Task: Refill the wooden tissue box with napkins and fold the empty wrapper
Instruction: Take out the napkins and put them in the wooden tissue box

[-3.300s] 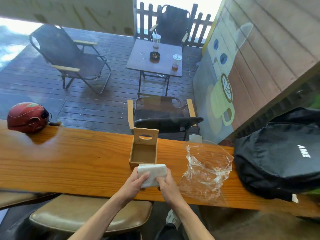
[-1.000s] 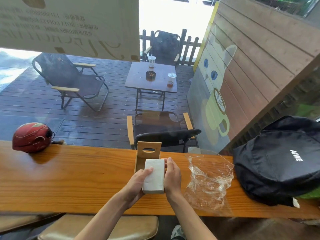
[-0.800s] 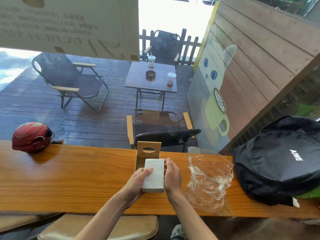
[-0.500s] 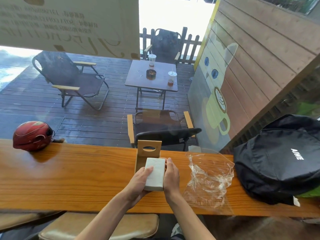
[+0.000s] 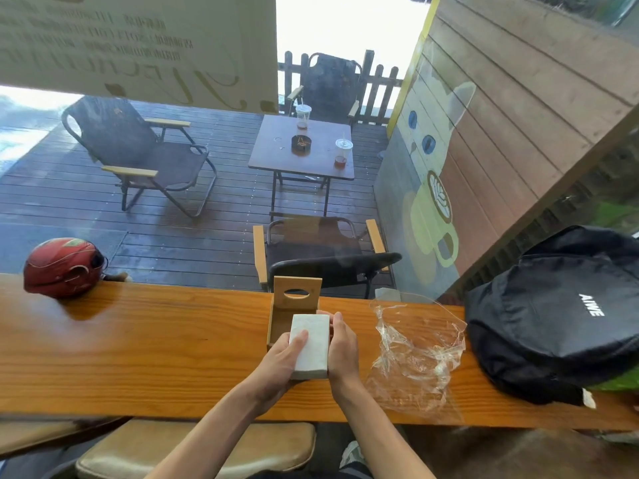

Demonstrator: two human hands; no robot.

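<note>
On your far left one red helmet [image 5: 62, 267] sits on the back edge of the long wooden counter [image 5: 155, 347], well apart from your hands. Through the glass beyond it you can count three folding chairs and one small table carrying two plastic cups and one dark ashtray. Near the middle of the counter stands one wooden tissue box [image 5: 294, 305], its lid with the oval slot tilted up at the far side and its tray open toward you. Your left hand [image 5: 276, 361] grips the left long side of one white stack of napkins [image 5: 309, 345], thumb on top, fingers curled under and clamped on it. Your right hand [image 5: 342, 350] presses flat along the stack's right side, fingers together and closed against it. The stack's far end lies over the box's open tray; whether it touches the box floor cannot be told. Just beside your right hand, one crumpled clear wrapper [image 5: 415, 354] lies empty and unfolded on the counter. Touching its far edge on the right, one black backpack [image 5: 560, 319] rests on the counter
</note>
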